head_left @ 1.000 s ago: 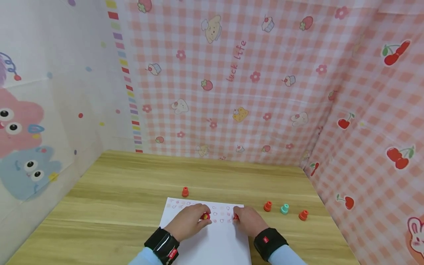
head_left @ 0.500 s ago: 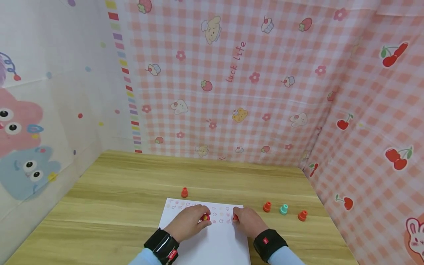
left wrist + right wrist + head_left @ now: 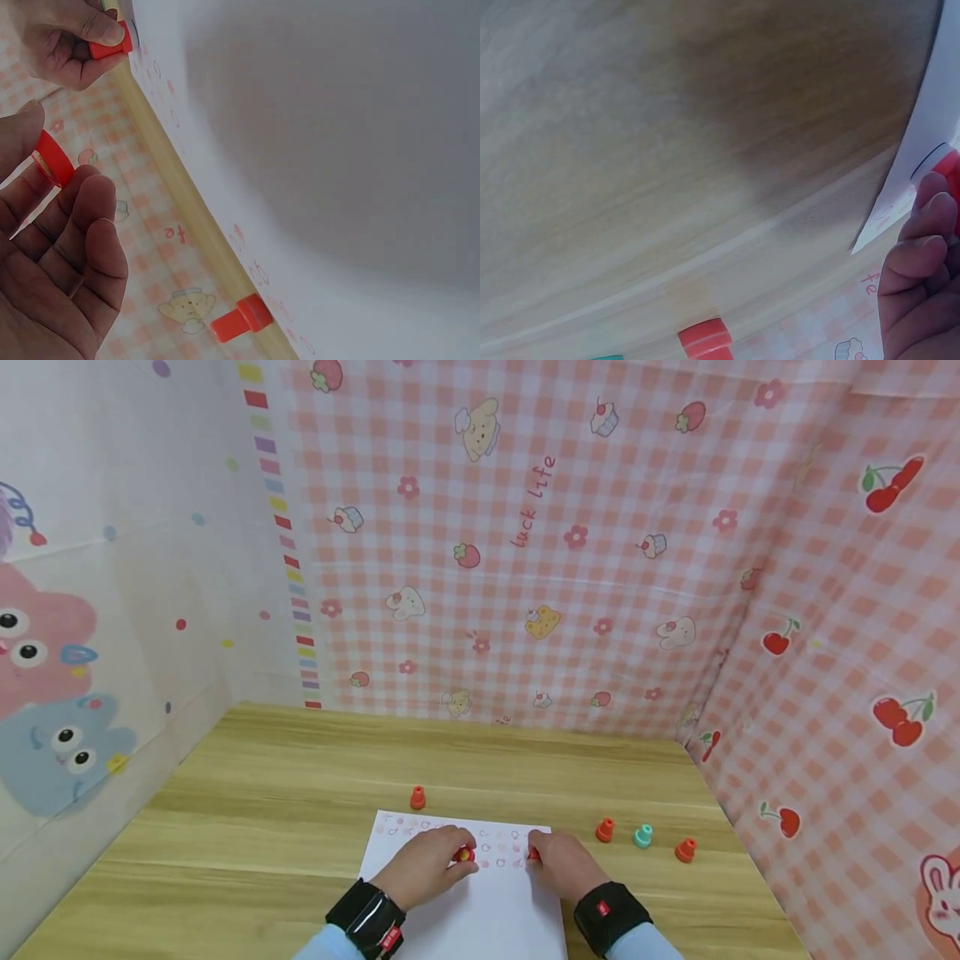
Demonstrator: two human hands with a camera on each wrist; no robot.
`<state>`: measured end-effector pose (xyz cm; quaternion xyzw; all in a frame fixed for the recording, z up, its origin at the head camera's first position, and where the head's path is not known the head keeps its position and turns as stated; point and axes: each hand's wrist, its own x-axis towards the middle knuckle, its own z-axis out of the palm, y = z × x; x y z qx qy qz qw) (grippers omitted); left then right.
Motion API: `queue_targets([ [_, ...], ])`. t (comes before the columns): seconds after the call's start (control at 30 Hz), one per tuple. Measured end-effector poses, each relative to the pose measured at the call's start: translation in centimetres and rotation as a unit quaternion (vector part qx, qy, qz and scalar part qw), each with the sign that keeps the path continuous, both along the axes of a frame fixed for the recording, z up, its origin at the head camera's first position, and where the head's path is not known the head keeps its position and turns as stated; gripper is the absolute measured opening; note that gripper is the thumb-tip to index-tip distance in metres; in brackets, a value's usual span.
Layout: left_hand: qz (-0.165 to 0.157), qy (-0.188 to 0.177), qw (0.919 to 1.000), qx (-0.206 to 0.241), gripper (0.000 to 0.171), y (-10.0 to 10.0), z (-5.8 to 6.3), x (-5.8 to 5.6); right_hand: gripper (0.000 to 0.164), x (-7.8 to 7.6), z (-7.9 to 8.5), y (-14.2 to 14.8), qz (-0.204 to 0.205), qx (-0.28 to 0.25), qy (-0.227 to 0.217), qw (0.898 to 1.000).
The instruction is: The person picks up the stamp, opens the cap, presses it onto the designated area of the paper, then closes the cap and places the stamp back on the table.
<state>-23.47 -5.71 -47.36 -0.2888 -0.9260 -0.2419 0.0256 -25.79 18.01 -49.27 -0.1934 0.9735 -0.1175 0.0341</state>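
My left hand (image 3: pixel 425 867) pinches a small red cap (image 3: pixel 54 159) with a yellowish inside, between thumb and fingers, above the paper. My right hand (image 3: pixel 566 862) grips a red toy stamp (image 3: pixel 111 49), its pale end against the sheet near the upper right corner; whether it presses hard I cannot tell. The white paper (image 3: pixel 487 918) bears rows of small pink, red and purple prints along its far edge. Fingers hide most of the stamp in the head view.
One red stamp (image 3: pixel 417 797) stands behind the paper's far left corner. Right of the sheet, a red stamp (image 3: pixel 605 830), a teal stamp (image 3: pixel 642 836) and another red stamp (image 3: pixel 686 850) stand on the wooden table (image 3: pixel 247 835). Patterned cloth walls (image 3: pixel 495 593) enclose the table.
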Motion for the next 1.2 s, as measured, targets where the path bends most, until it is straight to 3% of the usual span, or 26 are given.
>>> queue_targets([
  [0.6,0.005,0.0,1.0,-0.005,0.03,0.01,0.06,0.2,0.016,0.13,-0.35,-0.07,-0.002,0.003,0.016,1.0],
  [0.93,0.003,0.014,0.9999,-0.004,0.03,-0.03,0.12,0.36,0.02,0.01,-0.47,-0.33,-0.021,0.002,0.006,1.0],
  [1.2,0.004,0.005,1.0,-0.008,0.031,-0.05,0.09,0.32,0.022,0.05,-0.02,-0.07,-0.052,-0.024,-0.01,0.998],
])
